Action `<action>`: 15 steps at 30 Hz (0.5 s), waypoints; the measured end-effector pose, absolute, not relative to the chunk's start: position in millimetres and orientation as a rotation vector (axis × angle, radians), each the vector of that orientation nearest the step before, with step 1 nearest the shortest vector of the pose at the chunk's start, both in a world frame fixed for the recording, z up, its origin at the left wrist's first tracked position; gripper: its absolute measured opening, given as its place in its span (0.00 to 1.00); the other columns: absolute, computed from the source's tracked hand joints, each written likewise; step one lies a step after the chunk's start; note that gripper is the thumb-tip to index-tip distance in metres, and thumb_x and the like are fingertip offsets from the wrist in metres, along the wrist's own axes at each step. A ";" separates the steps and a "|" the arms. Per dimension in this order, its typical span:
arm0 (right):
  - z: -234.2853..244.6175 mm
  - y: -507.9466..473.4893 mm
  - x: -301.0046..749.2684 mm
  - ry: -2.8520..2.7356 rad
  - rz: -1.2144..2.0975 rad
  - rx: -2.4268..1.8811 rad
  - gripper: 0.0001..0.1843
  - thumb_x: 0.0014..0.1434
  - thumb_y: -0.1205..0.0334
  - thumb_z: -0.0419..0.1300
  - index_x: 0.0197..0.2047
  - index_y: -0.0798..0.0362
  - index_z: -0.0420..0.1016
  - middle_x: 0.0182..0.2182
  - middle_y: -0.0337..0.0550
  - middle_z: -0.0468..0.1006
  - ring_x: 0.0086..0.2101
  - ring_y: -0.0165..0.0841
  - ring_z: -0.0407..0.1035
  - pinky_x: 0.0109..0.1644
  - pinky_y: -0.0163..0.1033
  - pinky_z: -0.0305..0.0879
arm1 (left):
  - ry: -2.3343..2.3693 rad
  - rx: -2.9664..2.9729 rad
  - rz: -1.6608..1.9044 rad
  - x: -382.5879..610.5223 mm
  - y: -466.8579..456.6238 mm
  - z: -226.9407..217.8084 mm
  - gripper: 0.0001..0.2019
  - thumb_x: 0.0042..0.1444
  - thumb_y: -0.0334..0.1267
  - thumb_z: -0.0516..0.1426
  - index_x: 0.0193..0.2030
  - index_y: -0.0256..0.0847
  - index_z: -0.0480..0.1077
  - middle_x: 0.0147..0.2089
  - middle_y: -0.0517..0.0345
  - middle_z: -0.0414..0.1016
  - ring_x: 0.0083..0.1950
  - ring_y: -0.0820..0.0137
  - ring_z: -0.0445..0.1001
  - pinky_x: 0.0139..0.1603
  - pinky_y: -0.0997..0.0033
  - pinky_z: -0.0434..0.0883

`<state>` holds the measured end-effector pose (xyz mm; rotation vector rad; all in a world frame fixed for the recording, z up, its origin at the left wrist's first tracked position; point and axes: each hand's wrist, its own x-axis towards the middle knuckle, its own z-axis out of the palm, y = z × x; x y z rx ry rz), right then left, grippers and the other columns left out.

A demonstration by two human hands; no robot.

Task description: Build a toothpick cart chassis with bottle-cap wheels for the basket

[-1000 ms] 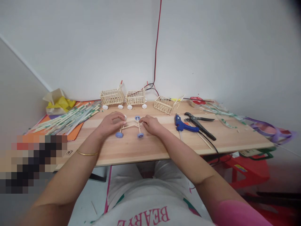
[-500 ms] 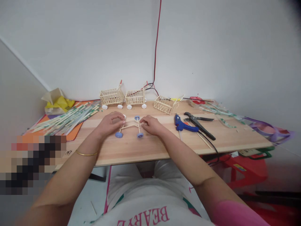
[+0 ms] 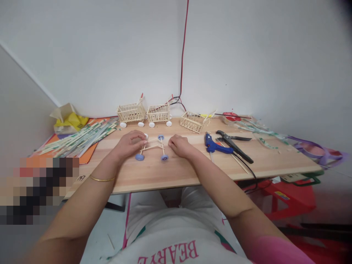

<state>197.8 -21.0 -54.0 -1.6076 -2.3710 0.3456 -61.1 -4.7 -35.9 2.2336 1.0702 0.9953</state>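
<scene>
A small wheeled frame of thin wooden sticks (image 3: 151, 146) stands on the table in front of me, with bluish wheels (image 3: 164, 158) on its right axle and at its near left corner. My left hand (image 3: 131, 145) is closed at the frame's left axle, thumb and fingers pinching it; a whitish wheel shows beside the fingertips. Just right of the frame, apart from it, my right hand (image 3: 180, 146) rests with its fingers curled in. Whatever those fingers may hold is hidden.
Two wheeled stick carts (image 3: 131, 113) and a wheelless stick basket (image 3: 191, 122) stand along the wall. A blue glue gun (image 3: 217, 145) and black-handled cutters (image 3: 233, 146) lie at right. Wrapped sticks (image 3: 82, 137) are piled left; a red stool (image 3: 293, 198) stands below right.
My right hand has drawn back a little to the right, off the frame's right axle, and its fingers have curled in. My left hand stays on the frame.
</scene>
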 end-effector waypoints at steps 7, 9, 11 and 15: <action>-56.5 -22.3 194.4 -2.369 0.358 -1.510 0.09 0.62 0.60 0.55 0.43 0.51 0.74 0.44 0.45 0.74 0.46 0.35 0.66 0.47 0.39 0.55 | 1.060 2.228 1.003 -61.5 -4.0 -36.1 0.11 0.52 0.47 0.60 0.34 0.42 0.74 0.43 0.51 0.76 0.48 0.61 0.73 0.54 0.59 0.67; -56.5 -22.8 191.5 -2.384 0.340 -1.503 0.08 0.62 0.60 0.55 0.42 0.51 0.74 0.43 0.45 0.74 0.45 0.36 0.67 0.47 0.40 0.54 | 1.065 2.225 1.001 -61.0 -4.0 -35.9 0.11 0.51 0.47 0.60 0.34 0.41 0.74 0.44 0.50 0.76 0.48 0.60 0.73 0.54 0.59 0.67; -55.1 -22.8 188.5 -2.408 0.308 -1.504 0.08 0.62 0.62 0.53 0.39 0.52 0.74 0.42 0.45 0.74 0.44 0.37 0.66 0.47 0.41 0.53 | 1.071 2.230 0.992 -60.7 -4.0 -36.1 0.11 0.52 0.47 0.60 0.34 0.41 0.74 0.44 0.50 0.76 0.47 0.60 0.73 0.54 0.58 0.67; -50.1 -20.3 183.8 -2.479 0.247 -1.511 0.10 0.62 0.64 0.51 0.36 0.54 0.73 0.41 0.50 0.74 0.44 0.40 0.66 0.48 0.44 0.52 | 1.081 2.246 0.981 -61.8 -2.9 -37.9 0.12 0.53 0.48 0.59 0.35 0.41 0.74 0.44 0.51 0.76 0.48 0.61 0.73 0.54 0.59 0.67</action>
